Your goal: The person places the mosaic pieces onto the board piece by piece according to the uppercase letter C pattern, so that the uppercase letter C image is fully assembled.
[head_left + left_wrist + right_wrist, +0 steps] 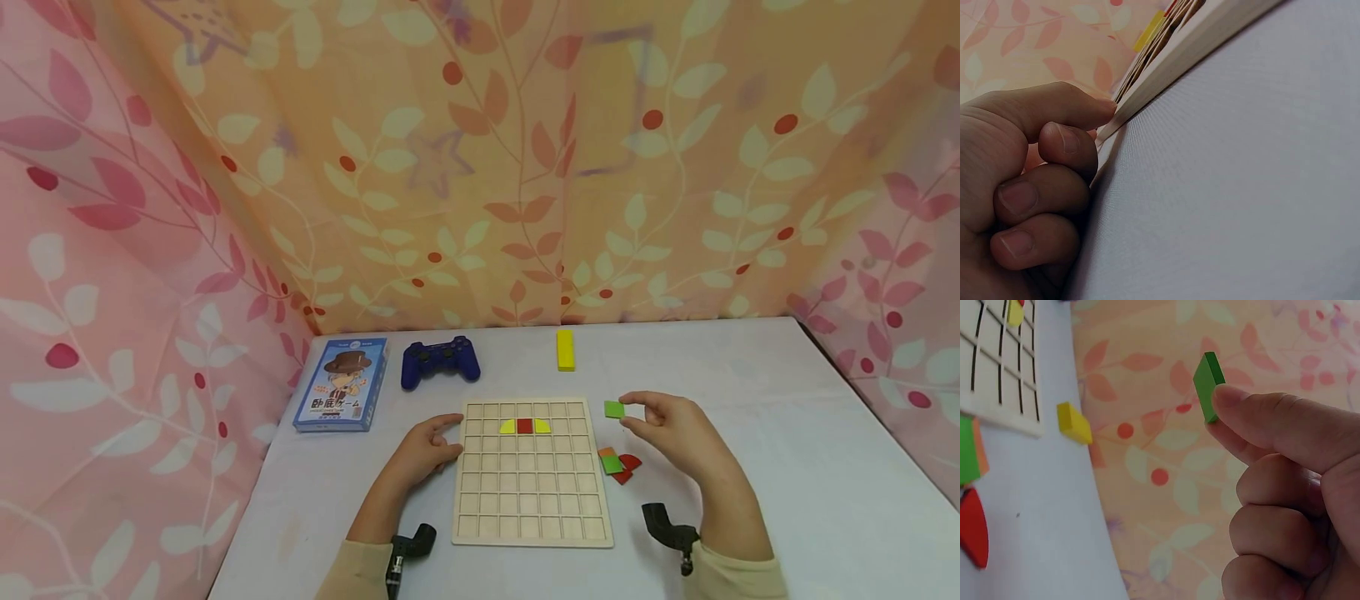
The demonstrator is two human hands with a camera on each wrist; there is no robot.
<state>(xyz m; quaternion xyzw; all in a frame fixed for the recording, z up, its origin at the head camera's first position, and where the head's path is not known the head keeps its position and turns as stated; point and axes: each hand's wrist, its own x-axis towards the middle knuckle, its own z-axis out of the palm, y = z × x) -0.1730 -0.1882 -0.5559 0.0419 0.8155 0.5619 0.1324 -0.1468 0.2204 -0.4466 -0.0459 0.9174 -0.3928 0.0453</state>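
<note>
My right hand (671, 429) pinches a small green square tile (1208, 387) between thumb and index finger, raised to the right of the wooden grid board (525, 506). Its other fingers curl into the palm in the right wrist view. On the board, near the far edge, a red square tile (525, 426) sits between two yellow rounded tiles (507, 427). My left hand (420, 454) rests against the board's left edge, thumb and index finger touching it. The left wrist view shows its other fingers folded beside the edge.
Right of the board lies a small pile of green (612, 465), orange and red tiles (630, 461). A yellow block (566, 350), a dark blue game controller (440, 362) and a blue game box (341, 385) lie towards the back. Patterned curtains (480, 167) surround the table.
</note>
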